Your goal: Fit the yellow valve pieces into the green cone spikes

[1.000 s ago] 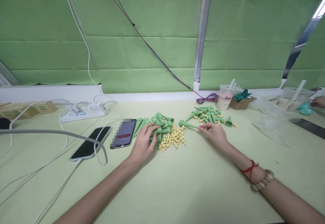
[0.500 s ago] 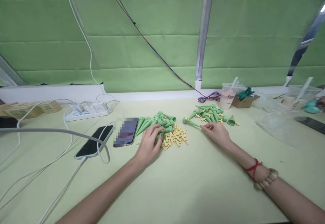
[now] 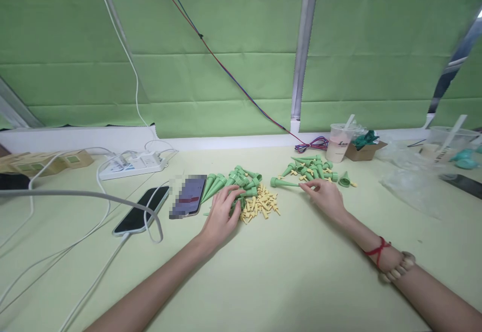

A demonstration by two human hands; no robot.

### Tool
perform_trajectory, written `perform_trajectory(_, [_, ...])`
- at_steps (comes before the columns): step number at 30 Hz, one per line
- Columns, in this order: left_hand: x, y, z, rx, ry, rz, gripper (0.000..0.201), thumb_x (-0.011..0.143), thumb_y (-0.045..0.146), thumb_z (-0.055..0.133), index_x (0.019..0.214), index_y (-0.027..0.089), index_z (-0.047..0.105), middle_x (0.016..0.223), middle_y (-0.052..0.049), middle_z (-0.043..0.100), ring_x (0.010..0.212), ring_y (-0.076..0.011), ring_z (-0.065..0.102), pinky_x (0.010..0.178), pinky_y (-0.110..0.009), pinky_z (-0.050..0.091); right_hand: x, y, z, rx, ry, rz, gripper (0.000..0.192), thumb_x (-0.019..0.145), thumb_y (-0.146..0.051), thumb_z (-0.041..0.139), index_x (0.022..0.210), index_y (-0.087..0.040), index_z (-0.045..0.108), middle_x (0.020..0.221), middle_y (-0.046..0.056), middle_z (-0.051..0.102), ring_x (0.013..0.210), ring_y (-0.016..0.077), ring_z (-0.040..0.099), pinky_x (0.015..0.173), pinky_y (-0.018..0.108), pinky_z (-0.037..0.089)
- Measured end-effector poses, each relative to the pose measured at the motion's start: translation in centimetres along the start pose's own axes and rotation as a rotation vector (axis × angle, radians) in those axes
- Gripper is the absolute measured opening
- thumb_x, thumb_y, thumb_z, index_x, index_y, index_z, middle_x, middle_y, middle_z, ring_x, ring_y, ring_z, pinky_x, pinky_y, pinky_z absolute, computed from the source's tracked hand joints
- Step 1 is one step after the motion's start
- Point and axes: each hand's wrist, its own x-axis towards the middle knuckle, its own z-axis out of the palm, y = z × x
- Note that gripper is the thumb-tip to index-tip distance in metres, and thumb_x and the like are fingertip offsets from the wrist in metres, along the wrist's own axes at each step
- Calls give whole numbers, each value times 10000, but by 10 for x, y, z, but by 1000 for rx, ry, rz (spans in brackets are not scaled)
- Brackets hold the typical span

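Observation:
My right hand (image 3: 324,197) pinches the narrow tip of a green cone-shaped plastic spike (image 3: 284,183). Its wide capped end points left. My left hand (image 3: 223,212) rests at a pile of similar green spikes (image 3: 235,176), with thumb and fingers curled round one green spike (image 3: 238,203) that they partly cover. Beside that pile, to its right, lies a heap of small pale-yellow nozzles (image 3: 262,203). Behind my right hand is a second group of green spikes (image 3: 315,167), several with yellow nozzles on them.
Two phones (image 3: 142,211) (image 3: 188,196) lie left of the piles, with white cables across the table (image 3: 259,282). A power strip (image 3: 131,167) stands behind them. At the back right are a drink cup (image 3: 338,143), a small cardboard box (image 3: 363,151) and clear plastic bags (image 3: 408,186).
The spike in my right hand has turned to lie more level, and the yellow piece seen at its wide end is out of sight. My left hand stays at the pile.

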Motion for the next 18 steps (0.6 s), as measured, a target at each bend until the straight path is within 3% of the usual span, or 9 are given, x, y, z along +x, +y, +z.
perform_trajectory(5, [0, 0, 0, -5, -1, 1, 250, 882, 174, 346, 1079, 219, 494, 1148, -78, 503, 1112, -203, 447, 907, -400, 371, -1, -2, -2, 29, 12, -46, 297, 745, -497, 554, 689, -248, 706, 816, 25, 690, 600, 180, 577, 501, 272, 330])
perform_trajectory(11, [0, -1, 0, -3, 10, 4, 246, 879, 173, 352, 1072, 219, 498, 1141, -71, 506, 1105, -200, 449, 920, -397, 365, 0, -4, -3, 13, -33, 14, 283, 744, -476, 551, 725, -239, 706, 809, 31, 685, 636, 191, 587, 525, 281, 344])
perform_trajectory(18, [1, 1, 0, -3, 12, -1, 252, 871, 173, 361, 1068, 218, 511, 1140, -73, 513, 1103, -206, 456, 918, -396, 368, 1, 1, 0, -53, -247, 75, 316, 782, -473, 475, 804, -216, 657, 737, 57, 658, 723, 239, 598, 586, 316, 377])
